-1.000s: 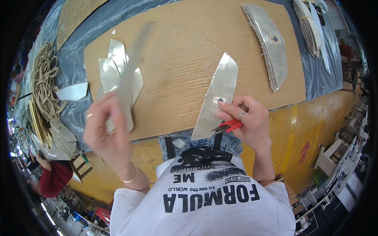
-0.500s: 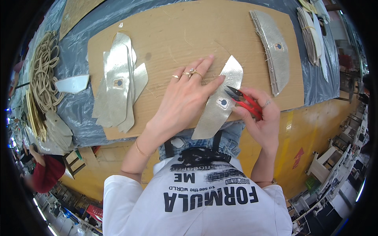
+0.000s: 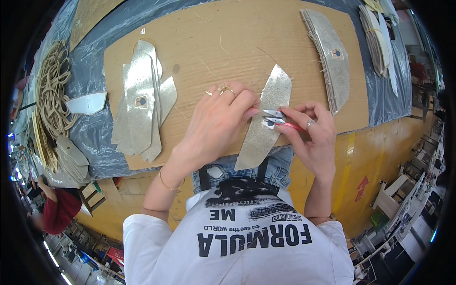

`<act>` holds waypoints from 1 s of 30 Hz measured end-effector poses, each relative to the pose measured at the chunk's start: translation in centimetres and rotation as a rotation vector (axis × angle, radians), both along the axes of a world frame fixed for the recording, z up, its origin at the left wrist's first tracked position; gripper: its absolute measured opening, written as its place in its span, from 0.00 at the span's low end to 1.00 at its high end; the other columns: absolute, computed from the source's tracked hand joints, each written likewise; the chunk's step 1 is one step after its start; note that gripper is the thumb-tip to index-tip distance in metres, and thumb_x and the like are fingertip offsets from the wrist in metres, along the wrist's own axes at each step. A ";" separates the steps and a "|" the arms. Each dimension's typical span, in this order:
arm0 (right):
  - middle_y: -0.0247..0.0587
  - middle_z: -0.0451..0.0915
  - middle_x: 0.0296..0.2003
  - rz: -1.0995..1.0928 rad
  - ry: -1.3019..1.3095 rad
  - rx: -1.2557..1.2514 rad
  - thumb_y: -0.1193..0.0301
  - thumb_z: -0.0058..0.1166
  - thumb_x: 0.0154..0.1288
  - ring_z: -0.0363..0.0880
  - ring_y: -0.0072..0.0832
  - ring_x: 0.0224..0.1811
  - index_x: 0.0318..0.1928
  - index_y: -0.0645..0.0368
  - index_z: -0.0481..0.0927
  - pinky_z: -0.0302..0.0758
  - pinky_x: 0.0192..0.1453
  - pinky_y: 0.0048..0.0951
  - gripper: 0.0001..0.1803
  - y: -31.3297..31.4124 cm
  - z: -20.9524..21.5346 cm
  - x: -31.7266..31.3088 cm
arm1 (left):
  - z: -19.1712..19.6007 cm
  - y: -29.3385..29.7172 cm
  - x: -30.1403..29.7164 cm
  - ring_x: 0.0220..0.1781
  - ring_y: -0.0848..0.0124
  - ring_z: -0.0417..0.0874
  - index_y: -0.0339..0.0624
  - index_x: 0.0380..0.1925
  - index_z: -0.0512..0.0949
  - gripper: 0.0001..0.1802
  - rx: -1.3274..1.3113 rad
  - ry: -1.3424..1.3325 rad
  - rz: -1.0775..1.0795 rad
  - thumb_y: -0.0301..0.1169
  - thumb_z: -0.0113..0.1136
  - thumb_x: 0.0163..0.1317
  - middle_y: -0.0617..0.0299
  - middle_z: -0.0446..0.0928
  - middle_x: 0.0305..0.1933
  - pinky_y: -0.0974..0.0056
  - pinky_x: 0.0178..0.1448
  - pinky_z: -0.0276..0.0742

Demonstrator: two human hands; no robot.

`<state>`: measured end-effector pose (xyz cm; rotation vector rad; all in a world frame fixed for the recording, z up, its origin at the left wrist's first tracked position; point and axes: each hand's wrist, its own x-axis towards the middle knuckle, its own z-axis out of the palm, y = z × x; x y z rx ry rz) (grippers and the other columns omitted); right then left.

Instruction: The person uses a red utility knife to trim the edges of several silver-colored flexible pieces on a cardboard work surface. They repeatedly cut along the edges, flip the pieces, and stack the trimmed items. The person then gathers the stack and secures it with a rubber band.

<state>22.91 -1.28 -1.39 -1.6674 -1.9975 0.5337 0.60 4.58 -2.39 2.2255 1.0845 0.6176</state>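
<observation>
A shiny pale-gold leather-like piece (image 3: pixel 274 88) lies slanted on the cardboard in front of me, its lower end reaching past the board's near edge. Red-handled thread snips (image 3: pixel 274 120) are gripped in my right hand (image 3: pixel 314 135), their blades lying over the small keyhole-shaped patch in the piece. At the piece's left edge, my left hand (image 3: pixel 216 123) is closed, thumb and forefinger pinched together near the blade tips. Whatever sits in that pinch is too small or hidden to make out.
Similar gold pieces lie in a fanned pile (image 3: pixel 141 78) to the left, and a neat stack (image 3: pixel 332 61) stands at the right. Loose threads are scattered on the cardboard (image 3: pixel 190 52). Beyond its left edge are coiled beige cords (image 3: pixel 52 90) and a white curved piece (image 3: pixel 87 103).
My left hand has gone from spread fingers with the thumb on the gold piece to a pinch at its edge. The snips have moved left and down, over the patch.
</observation>
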 end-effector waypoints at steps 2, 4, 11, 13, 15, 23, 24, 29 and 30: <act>0.38 0.79 0.38 0.002 0.042 -0.001 0.71 0.72 0.52 0.75 0.31 0.39 0.48 0.55 0.88 0.70 0.44 0.32 0.20 0.0 0.0 0.0 | 0.1 -0.2 0.1 0.43 0.55 0.80 0.41 0.40 0.75 0.09 -0.051 -0.076 0.012 0.32 0.61 0.65 0.57 0.78 0.43 0.54 0.49 0.73; 0.37 0.79 0.39 -0.003 0.053 -0.011 0.70 0.72 0.51 0.75 0.32 0.41 0.48 0.54 0.88 0.69 0.46 0.33 0.20 0.0 0.0 -0.1 | -0.2 -0.2 0.3 0.44 0.54 0.80 0.39 0.39 0.76 0.09 -0.054 -0.149 0.049 0.29 0.63 0.63 0.56 0.77 0.45 0.55 0.48 0.74; 0.36 0.79 0.39 -0.023 0.014 -0.017 0.69 0.72 0.51 0.74 0.32 0.40 0.48 0.53 0.88 0.68 0.48 0.31 0.20 -0.1 -0.2 -0.2 | -0.8 0.1 0.6 0.43 0.55 0.81 0.38 0.38 0.78 0.08 -0.035 0.068 0.034 0.28 0.65 0.61 0.56 0.76 0.49 0.56 0.46 0.75; 0.36 0.79 0.39 -0.027 0.012 -0.018 0.69 0.72 0.52 0.74 0.32 0.40 0.48 0.53 0.88 0.67 0.47 0.31 0.20 -0.1 -0.2 -0.3 | -0.6 0.1 0.4 0.43 0.55 0.81 0.39 0.37 0.79 0.07 -0.013 0.049 0.025 0.28 0.65 0.62 0.56 0.76 0.48 0.56 0.46 0.75; 0.36 0.79 0.38 -0.029 0.015 -0.018 0.69 0.72 0.52 0.74 0.32 0.40 0.49 0.53 0.88 0.67 0.47 0.31 0.20 -0.2 -0.2 -0.3 | -0.4 -0.1 0.4 0.42 0.55 0.80 0.39 0.37 0.79 0.06 -0.054 0.020 0.013 0.27 0.65 0.62 0.56 0.76 0.46 0.56 0.45 0.75; 0.34 0.78 0.37 0.024 0.058 0.032 0.69 0.71 0.52 0.72 0.29 0.39 0.49 0.52 0.89 0.66 0.46 0.30 0.20 -0.1 -0.4 -0.2 | -0.8 -0.5 0.9 0.39 0.54 0.80 0.40 0.37 0.76 0.05 -0.147 -0.221 0.026 0.26 0.61 0.63 0.56 0.75 0.38 0.55 0.41 0.75; 0.34 0.78 0.37 0.025 0.066 0.027 0.69 0.71 0.52 0.72 0.29 0.39 0.49 0.52 0.89 0.66 0.46 0.30 0.20 0.0 -0.6 -0.3 | -0.9 -0.5 0.9 0.39 0.54 0.80 0.40 0.37 0.76 0.05 -0.154 -0.229 0.022 0.25 0.61 0.63 0.55 0.75 0.38 0.55 0.41 0.75; 0.30 0.78 0.35 -0.018 0.046 0.063 0.65 0.70 0.54 0.73 0.27 0.37 0.47 0.48 0.89 0.63 0.44 0.31 0.17 0.3 -1.3 -0.7 | -0.9 -0.4 0.7 0.39 0.53 0.80 0.38 0.37 0.77 0.04 -0.197 -0.224 0.022 0.23 0.61 0.63 0.54 0.77 0.36 0.55 0.42 0.76; 0.29 0.78 0.34 -0.023 0.048 0.076 0.63 0.70 0.55 0.74 0.27 0.36 0.46 0.47 0.89 0.62 0.43 0.32 0.16 0.3 -1.4 -0.6 | -0.9 -0.3 0.6 0.39 0.53 0.80 0.38 0.37 0.77 0.04 -0.195 -0.233 0.029 0.23 0.61 0.63 0.54 0.77 0.36 0.56 0.43 0.76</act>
